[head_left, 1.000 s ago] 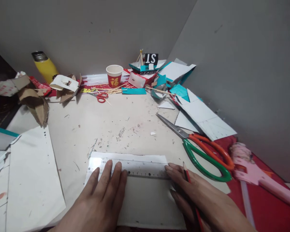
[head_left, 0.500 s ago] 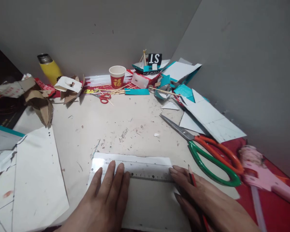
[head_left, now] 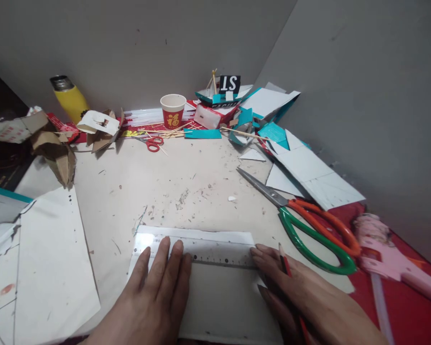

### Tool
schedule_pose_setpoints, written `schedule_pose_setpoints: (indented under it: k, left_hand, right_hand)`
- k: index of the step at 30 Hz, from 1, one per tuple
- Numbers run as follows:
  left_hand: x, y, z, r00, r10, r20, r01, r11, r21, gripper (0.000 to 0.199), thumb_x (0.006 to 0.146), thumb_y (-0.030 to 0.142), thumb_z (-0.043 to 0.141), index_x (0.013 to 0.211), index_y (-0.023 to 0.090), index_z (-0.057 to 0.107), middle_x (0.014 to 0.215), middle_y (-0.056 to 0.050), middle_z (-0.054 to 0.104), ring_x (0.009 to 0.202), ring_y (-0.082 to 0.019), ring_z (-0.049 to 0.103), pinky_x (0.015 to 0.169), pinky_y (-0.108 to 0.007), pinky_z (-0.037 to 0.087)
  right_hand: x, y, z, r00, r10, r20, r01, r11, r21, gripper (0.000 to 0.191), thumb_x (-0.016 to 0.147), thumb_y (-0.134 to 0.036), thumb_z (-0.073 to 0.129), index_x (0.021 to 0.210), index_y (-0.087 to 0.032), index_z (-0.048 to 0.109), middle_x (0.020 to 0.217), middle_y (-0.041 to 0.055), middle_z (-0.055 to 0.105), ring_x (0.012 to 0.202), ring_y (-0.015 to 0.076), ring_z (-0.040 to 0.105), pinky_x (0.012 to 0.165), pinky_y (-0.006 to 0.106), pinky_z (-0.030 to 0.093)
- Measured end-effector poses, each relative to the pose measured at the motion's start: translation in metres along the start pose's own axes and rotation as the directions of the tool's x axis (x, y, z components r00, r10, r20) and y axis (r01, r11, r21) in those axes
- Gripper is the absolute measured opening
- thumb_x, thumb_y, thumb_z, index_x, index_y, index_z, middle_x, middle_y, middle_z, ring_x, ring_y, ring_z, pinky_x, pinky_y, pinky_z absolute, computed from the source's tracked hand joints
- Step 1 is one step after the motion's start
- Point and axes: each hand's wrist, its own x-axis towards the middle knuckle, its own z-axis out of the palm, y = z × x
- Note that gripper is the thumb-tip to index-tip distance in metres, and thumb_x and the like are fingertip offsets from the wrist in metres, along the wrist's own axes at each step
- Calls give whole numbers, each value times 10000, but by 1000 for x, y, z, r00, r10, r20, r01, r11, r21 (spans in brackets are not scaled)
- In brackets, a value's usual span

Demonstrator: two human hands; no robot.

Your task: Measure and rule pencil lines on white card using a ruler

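A transparent ruler (head_left: 210, 255) lies across a sheet of white card (head_left: 222, 297) at the table's near edge. My left hand (head_left: 158, 282) rests flat on the ruler's left part, fingers stretched out and slightly apart. At the ruler's right end, my right hand (head_left: 290, 287) touches it with the fingertips. A red and black pencil (head_left: 284, 261) is held in that hand, its sharpened tip pointing up and away from me. The thumb sits low over the card's right side. Part of the card is hidden under both hands.
Large scissors (head_left: 301, 215) with green and orange handles lie right, beside a pink glue gun (head_left: 380, 258). Card offcuts (head_left: 316, 172) and a model boat (head_left: 221, 98) sit farther back. Beyond are a paper cup (head_left: 173, 112), small red scissors (head_left: 153, 143) and a yellow bottle (head_left: 70, 100).
The view has shifted very slightly. Both hands, the ruler and the pencil keep the same places relative to one another.
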Motion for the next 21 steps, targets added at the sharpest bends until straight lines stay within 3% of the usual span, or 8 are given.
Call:
schedule_pose_setpoints:
  k: [9,16,21]
  left_hand:
    - [1,2,1,999,-41,-2,41,999,-32,761,889,709,337,1359,142,529,1413,-128,550,1347,-323,389,1078,-443,236]
    - [-3,3,8,997,-59,-43,54,993,-109,781,864,719,394,1378,143,509,1457,-129,506,1403,-304,326,1141,-426,169]
    - [-8,5,14,995,-72,-62,62,986,-157,867,861,712,413,1485,115,335,1480,-141,474,1453,-289,230,1167,-422,126]
  right_hand:
    - [0,-2,1,1000,7,-23,-7,1000,26,501,939,-137,501,1437,-111,443,1270,156,652,1154,227,643,990,315,539]
    - [4,-5,-5,999,36,-19,-33,990,134,582,894,-64,538,1453,-134,392,1296,153,631,1263,233,561,1047,395,498]
    - [8,-7,-8,999,52,1,-52,989,142,603,890,-49,528,1466,-136,369,1330,162,608,1295,237,531,1059,414,482]
